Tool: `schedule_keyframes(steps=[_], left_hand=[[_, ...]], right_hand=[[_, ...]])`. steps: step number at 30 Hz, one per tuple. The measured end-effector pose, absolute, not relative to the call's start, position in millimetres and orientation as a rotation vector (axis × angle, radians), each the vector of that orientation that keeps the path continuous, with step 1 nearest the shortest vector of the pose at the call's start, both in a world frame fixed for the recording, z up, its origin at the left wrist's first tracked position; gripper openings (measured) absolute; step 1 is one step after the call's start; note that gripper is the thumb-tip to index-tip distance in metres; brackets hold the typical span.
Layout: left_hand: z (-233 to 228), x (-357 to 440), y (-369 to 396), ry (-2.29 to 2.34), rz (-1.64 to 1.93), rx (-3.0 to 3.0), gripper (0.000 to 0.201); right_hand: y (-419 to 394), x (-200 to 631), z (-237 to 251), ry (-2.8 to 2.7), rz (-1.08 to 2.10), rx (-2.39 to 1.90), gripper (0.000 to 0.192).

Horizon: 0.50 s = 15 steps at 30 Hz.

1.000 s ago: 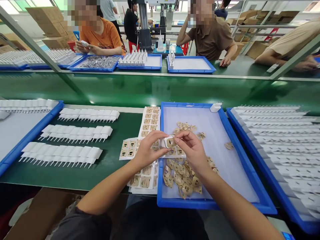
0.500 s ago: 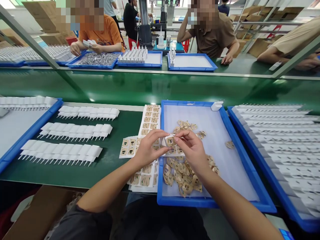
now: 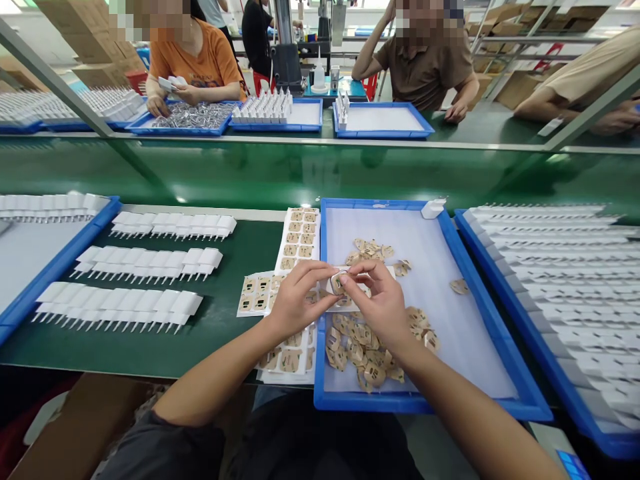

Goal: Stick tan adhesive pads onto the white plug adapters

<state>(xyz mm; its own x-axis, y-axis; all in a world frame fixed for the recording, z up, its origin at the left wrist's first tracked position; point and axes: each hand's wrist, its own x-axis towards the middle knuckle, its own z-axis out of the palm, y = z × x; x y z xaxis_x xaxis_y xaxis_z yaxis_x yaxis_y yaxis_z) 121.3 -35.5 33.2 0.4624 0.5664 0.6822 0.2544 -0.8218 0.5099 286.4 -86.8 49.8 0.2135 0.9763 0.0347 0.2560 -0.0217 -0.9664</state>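
My left hand [image 3: 295, 299] pinches a small white plastic piece [image 3: 331, 285] between thumb and fingers, over the left side of a blue tray [image 3: 322, 230]. A tan sticker [image 3: 339, 283] with a dark cutout covers the face turned up to me. My right hand [image 3: 381, 300] is closed at the piece's right edge, its thumb lying over part of the sticker. Below my hands, a heap of loose tan stickers [image 3: 367, 353] lies in the tray. Sheets of the same stickers [image 3: 300, 240] lie under and beside my left hand, partly hidden.
Rows of white pieces with metal pins [image 3: 120, 303] lie on the green table [image 3: 200, 347] at left. A blue tray full of white pieces [image 3: 560, 300] stands at right. One white piece [image 3: 433, 209] rests on my tray's far corner. Co-workers sit across the green divider [image 3: 225, 167].
My right thumb has moved left, further across the sticker, and the white piece has tilted slightly. My left hand stays about where it was. The view has shifted a little.
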Motion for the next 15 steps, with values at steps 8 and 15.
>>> schedule_keyframes(steps=[8, 15], left_hand=[[32.6, 121.0, -38.4, 0.753, 1.421, 2.278, 0.045], [29.4, 120.8, -38.5, 0.756, 1.469, 2.222, 0.043]], right_hand=[[-79.8, 301.1, 54.4, -1.324, 0.826, -1.491, 0.044], [-82.4, 290.8, 53.1, -1.259, 1.249, -1.209, 0.04]])
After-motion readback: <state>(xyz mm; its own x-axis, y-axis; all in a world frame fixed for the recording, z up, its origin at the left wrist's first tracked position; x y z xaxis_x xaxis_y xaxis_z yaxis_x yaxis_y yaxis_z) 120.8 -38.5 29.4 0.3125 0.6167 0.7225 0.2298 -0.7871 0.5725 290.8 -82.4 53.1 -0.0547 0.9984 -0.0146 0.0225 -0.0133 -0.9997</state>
